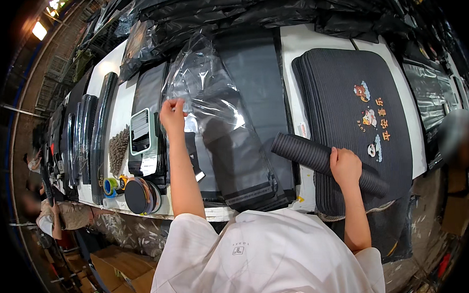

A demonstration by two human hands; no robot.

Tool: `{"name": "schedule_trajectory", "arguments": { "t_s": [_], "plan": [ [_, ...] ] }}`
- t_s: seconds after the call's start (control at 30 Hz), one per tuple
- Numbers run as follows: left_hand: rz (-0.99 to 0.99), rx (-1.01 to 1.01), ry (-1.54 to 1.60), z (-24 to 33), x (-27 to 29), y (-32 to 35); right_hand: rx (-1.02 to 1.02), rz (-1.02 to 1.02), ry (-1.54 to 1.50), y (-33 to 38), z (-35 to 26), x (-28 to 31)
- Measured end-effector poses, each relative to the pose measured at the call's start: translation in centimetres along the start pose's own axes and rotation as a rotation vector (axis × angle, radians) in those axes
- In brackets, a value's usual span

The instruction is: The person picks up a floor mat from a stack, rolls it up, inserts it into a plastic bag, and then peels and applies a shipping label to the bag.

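Observation:
My right hand (346, 167) is wrapped round a rolled-up dark ribbed mat (301, 151), which lies slanted over the near left part of a mat stack. That stack of dark ribbed mats (334, 93) has small cartoon animals and orange lettering on top. My left hand (173, 115) is raised at the near left side of a clear plastic bag (200, 88), its fingers closed in a pinch on the film. The clear bag spreads over dark grey plastic bags (253, 64) lying flat on the table.
Left of my arm are a pale green-framed box (143, 132), a grey-brown tufted piece (118, 150), a stack of round discs (138, 196) and tape rolls (110, 186). Wrapped dark rolls (101, 136) stand further left. Black plastic (223, 12) is heaped behind. Another person (51, 217) is at far left.

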State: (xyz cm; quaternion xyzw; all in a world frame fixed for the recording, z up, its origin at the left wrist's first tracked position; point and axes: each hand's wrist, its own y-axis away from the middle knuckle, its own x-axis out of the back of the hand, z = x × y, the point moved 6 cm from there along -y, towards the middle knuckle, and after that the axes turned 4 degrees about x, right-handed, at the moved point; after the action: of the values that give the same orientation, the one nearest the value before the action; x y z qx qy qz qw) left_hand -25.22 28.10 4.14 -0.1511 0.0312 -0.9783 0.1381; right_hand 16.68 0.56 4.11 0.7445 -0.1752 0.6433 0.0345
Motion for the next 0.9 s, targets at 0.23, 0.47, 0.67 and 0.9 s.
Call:
{"name": "schedule_trajectory", "arguments": {
  "t_s": [0.23,0.47,0.67,0.9],
  "plan": [
    [-0.194,-0.047,0.372,9.3,-13.8,2.2,0.012,0.012,-0.025,-0.3,0.1,-0.3],
    [-0.560,0.108,0.365,11.3,-28.2,10.6,-0.118,-0.127,-0.354,-0.3,-0.1,0.8],
    [-0.765,0.016,0.406,9.2,-30.7,16.3,-0.242,-0.266,-1.311,-4.3,-1.7,-6.3],
    [-0.700,-0.540,-0.514,5.9,-21.5,15.3,-0.504,-0.392,-1.439,-5.2,-0.4,-5.7]
  ]
}}
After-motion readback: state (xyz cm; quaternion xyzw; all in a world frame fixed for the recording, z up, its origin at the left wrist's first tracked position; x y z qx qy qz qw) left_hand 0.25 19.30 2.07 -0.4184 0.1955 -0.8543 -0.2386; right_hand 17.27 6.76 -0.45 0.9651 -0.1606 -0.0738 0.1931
